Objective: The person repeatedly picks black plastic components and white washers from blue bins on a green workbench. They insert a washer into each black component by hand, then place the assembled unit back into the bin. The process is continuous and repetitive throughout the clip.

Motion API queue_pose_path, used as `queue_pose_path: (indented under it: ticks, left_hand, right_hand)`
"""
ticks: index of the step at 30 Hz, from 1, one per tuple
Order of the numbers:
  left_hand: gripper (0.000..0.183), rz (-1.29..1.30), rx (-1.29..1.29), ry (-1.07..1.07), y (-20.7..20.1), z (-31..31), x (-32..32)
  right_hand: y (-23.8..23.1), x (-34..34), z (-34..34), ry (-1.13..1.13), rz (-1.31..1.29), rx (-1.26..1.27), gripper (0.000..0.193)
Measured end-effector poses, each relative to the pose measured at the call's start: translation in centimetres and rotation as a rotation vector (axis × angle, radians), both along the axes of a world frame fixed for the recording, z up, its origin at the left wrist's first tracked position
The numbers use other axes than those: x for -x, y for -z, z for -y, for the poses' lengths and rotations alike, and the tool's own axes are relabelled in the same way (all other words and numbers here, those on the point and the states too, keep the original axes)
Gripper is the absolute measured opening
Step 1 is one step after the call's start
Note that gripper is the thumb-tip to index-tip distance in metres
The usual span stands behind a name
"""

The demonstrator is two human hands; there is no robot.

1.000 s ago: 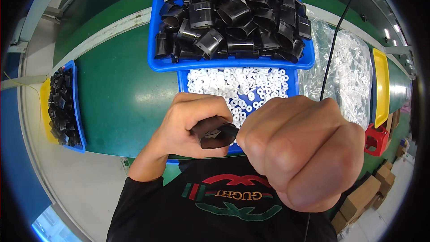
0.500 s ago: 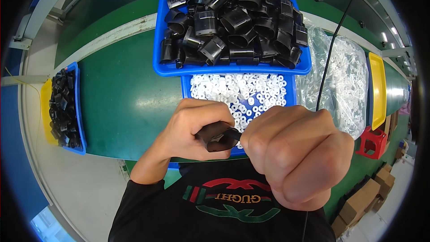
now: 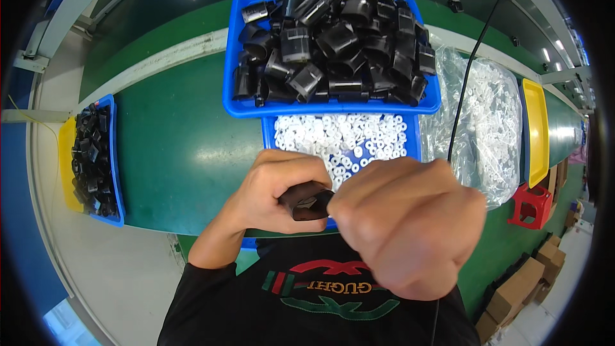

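My left hand [image 3: 278,186] is closed around a black plastic sleeve [image 3: 306,201], whose open end faces up toward me. Right beside it, my right hand [image 3: 410,224] is a closed fist whose knuckles hide whatever is inside; its near side meets the edge of the sleeve. Beyond both hands lies a blue tray [image 3: 269,138] of small white rings [image 3: 307,131], partly covered by my fists. A second blue tray [image 3: 229,83], heaped with similar black sleeves [image 3: 337,38], overlaps its far side.
A clear plastic bag [image 3: 493,122] of white parts lies to the right, before a yellow tray [image 3: 537,131]. A thin black cord [image 3: 471,64] drops toward my right hand. At left sits another blue tray [image 3: 114,154] of black parts. A red stool [image 3: 530,205] and cardboard boxes [image 3: 516,285] stand lower right.
My right hand has shifted left and closer to the sleeve, covering the dark piece that showed between the hands. The left hand keeps its hold. The whole view has shifted slightly.
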State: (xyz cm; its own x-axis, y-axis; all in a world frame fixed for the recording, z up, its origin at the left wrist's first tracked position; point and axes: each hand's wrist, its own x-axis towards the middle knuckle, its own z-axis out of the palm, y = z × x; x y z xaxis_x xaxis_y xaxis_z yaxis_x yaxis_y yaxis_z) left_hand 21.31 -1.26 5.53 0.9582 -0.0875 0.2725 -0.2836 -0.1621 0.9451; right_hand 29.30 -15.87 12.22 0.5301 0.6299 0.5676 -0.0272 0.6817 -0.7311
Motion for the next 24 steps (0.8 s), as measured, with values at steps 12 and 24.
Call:
queue_pose_path:
  ticks: [12, 24]
  left_hand:
    - [0.021, -0.122, -0.014, -0.048, 2.2, 0.7, -0.2]
    - [0.021, 0.134, -0.272, -0.32, -1.5, -3.1, -0.8]
  right_hand:
    - [2.4, -0.9, -0.6, 0.042, 0.017, 0.06, 0.022]
    - [0.3, -0.4, 0.5, 0.156, -0.115, -0.252, 0.035]
